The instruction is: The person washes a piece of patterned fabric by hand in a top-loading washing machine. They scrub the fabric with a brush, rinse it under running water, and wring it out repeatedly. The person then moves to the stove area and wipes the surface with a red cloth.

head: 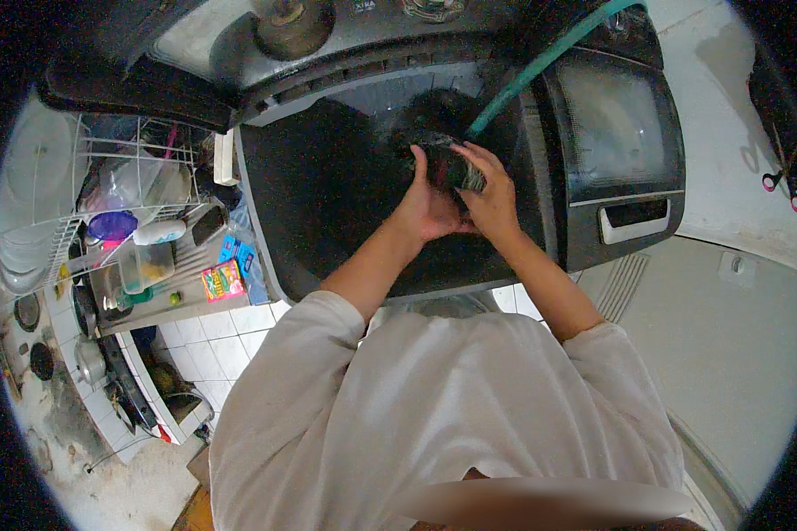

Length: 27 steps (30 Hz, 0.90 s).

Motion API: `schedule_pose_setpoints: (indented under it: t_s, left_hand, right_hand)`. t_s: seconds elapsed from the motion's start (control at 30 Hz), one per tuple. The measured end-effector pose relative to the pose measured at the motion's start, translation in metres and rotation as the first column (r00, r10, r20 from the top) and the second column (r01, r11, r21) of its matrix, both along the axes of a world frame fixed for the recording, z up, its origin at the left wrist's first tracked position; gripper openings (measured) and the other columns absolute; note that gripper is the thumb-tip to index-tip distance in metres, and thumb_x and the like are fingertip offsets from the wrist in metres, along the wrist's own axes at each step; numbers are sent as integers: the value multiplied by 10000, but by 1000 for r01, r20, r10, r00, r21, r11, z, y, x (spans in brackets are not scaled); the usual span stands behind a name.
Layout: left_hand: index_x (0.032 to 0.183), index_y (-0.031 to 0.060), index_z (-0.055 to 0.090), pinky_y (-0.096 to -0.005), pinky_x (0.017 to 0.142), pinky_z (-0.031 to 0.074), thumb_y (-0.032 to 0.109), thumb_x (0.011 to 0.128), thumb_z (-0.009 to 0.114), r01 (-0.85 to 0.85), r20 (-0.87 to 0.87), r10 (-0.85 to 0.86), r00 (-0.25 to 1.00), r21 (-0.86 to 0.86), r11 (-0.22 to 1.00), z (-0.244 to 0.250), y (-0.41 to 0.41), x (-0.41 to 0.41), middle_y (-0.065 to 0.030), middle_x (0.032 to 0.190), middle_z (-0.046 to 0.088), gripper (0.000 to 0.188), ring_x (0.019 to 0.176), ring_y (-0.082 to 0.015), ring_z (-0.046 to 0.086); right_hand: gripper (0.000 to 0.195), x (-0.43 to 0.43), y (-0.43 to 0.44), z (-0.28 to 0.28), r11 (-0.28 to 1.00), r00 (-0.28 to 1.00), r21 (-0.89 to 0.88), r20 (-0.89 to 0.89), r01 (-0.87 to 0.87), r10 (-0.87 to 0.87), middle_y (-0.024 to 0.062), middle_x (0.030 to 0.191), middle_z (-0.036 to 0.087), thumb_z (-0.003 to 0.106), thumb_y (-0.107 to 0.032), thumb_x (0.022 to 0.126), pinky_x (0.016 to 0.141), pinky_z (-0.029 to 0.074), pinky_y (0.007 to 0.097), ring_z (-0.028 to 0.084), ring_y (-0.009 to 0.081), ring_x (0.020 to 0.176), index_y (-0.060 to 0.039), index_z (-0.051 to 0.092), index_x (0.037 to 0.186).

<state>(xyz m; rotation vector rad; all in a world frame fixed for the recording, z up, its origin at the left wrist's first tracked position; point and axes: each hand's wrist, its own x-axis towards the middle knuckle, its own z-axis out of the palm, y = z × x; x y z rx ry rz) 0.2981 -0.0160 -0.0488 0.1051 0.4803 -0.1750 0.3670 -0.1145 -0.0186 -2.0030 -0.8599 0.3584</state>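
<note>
Both my hands are over the dark open tub (325,219) of a twin-tub washing machine. Between them is a dark-looking, shiny and apparently see-through object (443,159), perhaps a container; its exact kind is hard to tell. My left hand (432,209) supports it from the left and below, thumb pointing up along its side. My right hand (490,196) curls round its right side, fingertips near its upper rim. A green hose (544,66) comes down from the upper right, its lower end just beyond my right fingers. Water seems to spray around the object. The tub's depth is lost in shadow.
Right of the tub is a second lid with a translucent window (611,126). At left, a white wire dish rack (139,143) stands by a drainboard with colourful packets (223,280) and plastic containers (146,265). A pale appliance surface (697,318) lies at right. Scissors (780,182) hang on the wall.
</note>
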Motion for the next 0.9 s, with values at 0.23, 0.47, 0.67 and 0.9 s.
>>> schedule_pose_setpoints:
  t_s: [0.23,0.47,0.67,0.9]
  left_hand:
    - [1105,196,520,-477,877,328,735,679,411,-8,-242,60,968,210,978,-23,6,1,-52,1153,512,696,1066,-264,452]
    - [1104,156,508,-433,772,405,578,746,470,-109,-386,157,909,144,984,-80,8,11,-64,1077,540,555,971,-266,503]
    - [1032,124,542,-434,722,433,439,732,536,-254,-463,414,784,369,894,-100,17,17,-78,997,564,435,895,-270,526]
    - [948,86,580,-435,664,466,276,716,614,-368,-515,644,566,541,756,-128,16,25,-93,904,593,302,807,-275,553]
  right_hand:
    - [532,22,-2,15,1000,786,10,-618,-19,21,109,1170,488,650,-248,723,980,273,321,409,252,1153,-75,479,1196]
    - [520,77,16,-11,969,476,92,-879,228,-28,92,1102,508,533,-416,824,895,344,363,459,237,1090,-92,397,1208]
    - [444,66,41,16,999,707,2,-707,-33,24,61,1090,522,484,-410,855,835,371,344,492,205,1007,-95,457,1167]
    - [380,57,44,24,998,696,44,-718,34,8,76,1150,497,507,-272,840,855,368,342,490,202,1008,-69,465,1158]
